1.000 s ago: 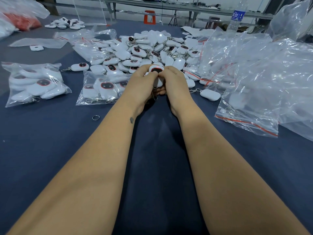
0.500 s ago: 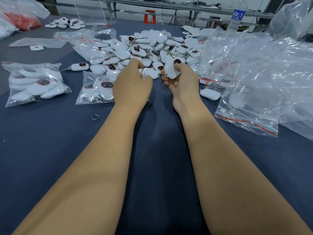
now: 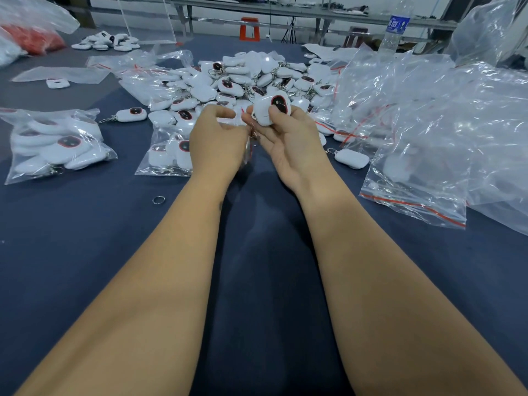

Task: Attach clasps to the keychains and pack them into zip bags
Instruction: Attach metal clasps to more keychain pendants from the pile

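Observation:
My right hand grips a white keychain with a black, red-rimmed oval on its face, holding it just above the near edge of the big pile of white keychains. A small metal clasp hangs from it between my hands. My left hand is close beside it, its curled fingertips pinching at the clasp. Two filled zip bags lie to the left of my hands.
Empty zip bags are heaped at the right. A loose ring lies on the blue table. Single keychains lie at right and left. A water bottle stands at the back right.
My hands parted and reached into the pile. The right hand took a keychain and has turned its oval face up, and the left hand has come back beside it at the clasp.

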A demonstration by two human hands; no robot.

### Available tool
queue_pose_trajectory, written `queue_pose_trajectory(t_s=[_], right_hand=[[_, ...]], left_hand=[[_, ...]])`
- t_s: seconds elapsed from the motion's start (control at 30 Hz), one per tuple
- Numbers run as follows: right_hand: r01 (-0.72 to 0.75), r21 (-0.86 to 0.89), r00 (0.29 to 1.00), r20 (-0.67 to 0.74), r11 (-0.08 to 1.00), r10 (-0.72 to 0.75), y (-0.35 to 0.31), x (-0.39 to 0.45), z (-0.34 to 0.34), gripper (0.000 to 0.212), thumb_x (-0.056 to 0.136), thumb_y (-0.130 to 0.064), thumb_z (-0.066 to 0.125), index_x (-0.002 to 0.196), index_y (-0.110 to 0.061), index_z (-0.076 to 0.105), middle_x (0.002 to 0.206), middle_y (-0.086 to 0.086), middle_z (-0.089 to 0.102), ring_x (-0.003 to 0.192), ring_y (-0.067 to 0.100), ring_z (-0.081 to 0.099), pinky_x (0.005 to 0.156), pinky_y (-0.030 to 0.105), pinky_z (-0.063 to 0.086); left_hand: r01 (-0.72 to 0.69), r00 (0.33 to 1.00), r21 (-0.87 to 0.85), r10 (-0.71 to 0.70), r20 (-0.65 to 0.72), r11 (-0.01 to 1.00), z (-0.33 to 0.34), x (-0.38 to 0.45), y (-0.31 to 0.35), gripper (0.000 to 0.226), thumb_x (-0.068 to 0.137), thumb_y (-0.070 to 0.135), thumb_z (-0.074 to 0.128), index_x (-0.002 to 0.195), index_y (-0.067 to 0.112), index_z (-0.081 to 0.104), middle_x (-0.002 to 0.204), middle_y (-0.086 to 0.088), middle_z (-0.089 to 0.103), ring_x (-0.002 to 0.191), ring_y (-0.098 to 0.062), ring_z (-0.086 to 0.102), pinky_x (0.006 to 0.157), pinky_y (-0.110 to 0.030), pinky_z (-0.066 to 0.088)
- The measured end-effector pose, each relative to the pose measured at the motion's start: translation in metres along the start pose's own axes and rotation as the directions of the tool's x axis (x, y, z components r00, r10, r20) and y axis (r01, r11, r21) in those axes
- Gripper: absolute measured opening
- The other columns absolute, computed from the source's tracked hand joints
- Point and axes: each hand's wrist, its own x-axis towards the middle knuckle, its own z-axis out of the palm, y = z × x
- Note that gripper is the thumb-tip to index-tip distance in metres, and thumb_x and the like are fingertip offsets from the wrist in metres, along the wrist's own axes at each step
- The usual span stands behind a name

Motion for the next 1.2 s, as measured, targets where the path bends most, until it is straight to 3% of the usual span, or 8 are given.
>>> queue_pose_trajectory(t_s=[0.23, 0.43, 0.6, 0.7, 0.83, 1.03, 1.1, 1.2], right_hand=[[0.006, -0.253, 0.996, -0.082, 0.967, -0.028, 0.004, -0.001, -0.001, 0.008, 0.097, -0.008, 0.058, 0.091, -0.012, 0.054, 0.081, 0.004, 0.06, 0.072, 0.015, 0.062, 0.074, 0.028, 0.06], [0.001, -0.387, 0.996, -0.084, 0.922, -0.036, 0.007, -0.001, 0.001, 0.013, 0.098, -0.011, 0.057, 0.111, -0.008, 0.057, 0.087, 0.007, 0.061, 0.059, 0.013, 0.062, 0.063, 0.027, 0.057], [-0.079, -0.349, 0.991, -0.128, 0.934, 0.036, 0.006, 0.001, 0.004, 0.03, 0.092, 0.007, 0.045, 0.121, 0.011, 0.049, 0.104, 0.027, 0.061, 0.071, 0.023, 0.063, 0.061, 0.028, 0.057], [-0.044, -0.329, 0.996, -0.088, 0.943, 0.015, 0.005, 0.0, 0.001, 0.029, 0.089, 0.011, 0.049, 0.116, 0.02, 0.054, 0.097, 0.026, 0.062, 0.078, 0.026, 0.063, 0.064, 0.027, 0.057], [0.006, -0.379, 0.999, -0.039, 0.925, -0.022, 0.005, -0.001, -0.002, 0.01, 0.092, 0.001, 0.058, 0.086, 0.003, 0.065, 0.075, 0.012, 0.063, 0.067, 0.016, 0.06, 0.063, 0.023, 0.051], [-0.032, -0.529, 0.999, -0.044, 0.848, 0.01, 0.004, -0.004, 0.004, 0.039, 0.104, -0.027, 0.04, 0.078, -0.013, 0.065, 0.041, -0.013, 0.054, 0.035, -0.002, 0.048, 0.037, 0.012, 0.035], [-0.055, -0.52, 0.998, -0.055, 0.853, 0.031, 0.004, -0.004, 0.006, 0.044, 0.106, -0.032, 0.035, 0.075, -0.015, 0.062, 0.042, -0.012, 0.055, 0.036, -0.001, 0.049, 0.038, 0.013, 0.037], [-0.085, -0.3, 0.995, -0.081, 0.95, 0.063, 0.001, -0.006, 0.007, 0.039, 0.106, -0.034, 0.036, 0.084, -0.01, 0.058, 0.056, -0.002, 0.066, 0.053, 0.008, 0.062, 0.053, 0.02, 0.049]], left_hand=[[0.039, 0.999, -0.267, -0.04, 0.002, 0.963, -0.001, 0.001, 0.005, 0.029, 0.082, 0.0, 0.05, 0.103, 0.02, 0.056, 0.077, -0.006, 0.057, 0.045, -0.01, 0.046, 0.037, -0.014, 0.03], [-0.037, 0.999, -0.284, 0.028, -0.037, 0.958, 0.0, 0.001, 0.006, 0.025, 0.084, -0.002, 0.052, 0.102, 0.016, 0.058, 0.06, 0.004, 0.058, 0.036, -0.006, 0.043, 0.037, -0.014, 0.031], [-0.169, 0.985, -0.066, 0.166, -0.057, 0.983, 0.001, 0.001, 0.004, 0.026, 0.084, 0.009, 0.055, 0.096, 0.03, 0.063, 0.079, 0.008, 0.065, 0.065, -0.012, 0.06, 0.062, -0.029, 0.051], [-0.248, 0.968, 0.11, 0.25, -0.002, 0.962, 0.004, -0.003, 0.003, 0.023, 0.086, 0.016, 0.056, 0.098, 0.033, 0.067, 0.089, 0.011, 0.068, 0.075, -0.009, 0.065, 0.07, -0.032, 0.057], [-0.338, 0.939, 0.239, 0.344, 0.016, 0.91, 0.005, -0.004, 0.002, 0.023, 0.088, 0.017, 0.054, 0.098, 0.03, 0.071, 0.098, 0.012, 0.069, 0.074, -0.002, 0.06, 0.075, -0.026, 0.052], [-0.41, 0.906, 0.272, 0.422, 0.012, 0.871, 0.004, -0.007, 0.007, 0.029, 0.085, 0.014, 0.05, 0.095, 0.032, 0.072, 0.096, 0.009, 0.069, 0.075, -0.007, 0.06, 0.075, -0.029, 0.053], [-0.421, 0.904, 0.267, 0.427, 0.037, 0.867, 0.005, -0.009, 0.007, 0.033, 0.083, 0.014, 0.049, 0.097, 0.036, 0.069, 0.092, 0.012, 0.068, 0.071, -0.002, 0.057, 0.07, -0.025, 0.051], [-0.429, 0.9, 0.333, 0.427, 0.084, 0.84, 0.006, -0.01, 0.005, 0.034, 0.084, 0.013, 0.051, 0.101, 0.037, 0.067, 0.092, 0.014, 0.066, 0.074, -0.004, 0.056, 0.069, -0.023, 0.047]])
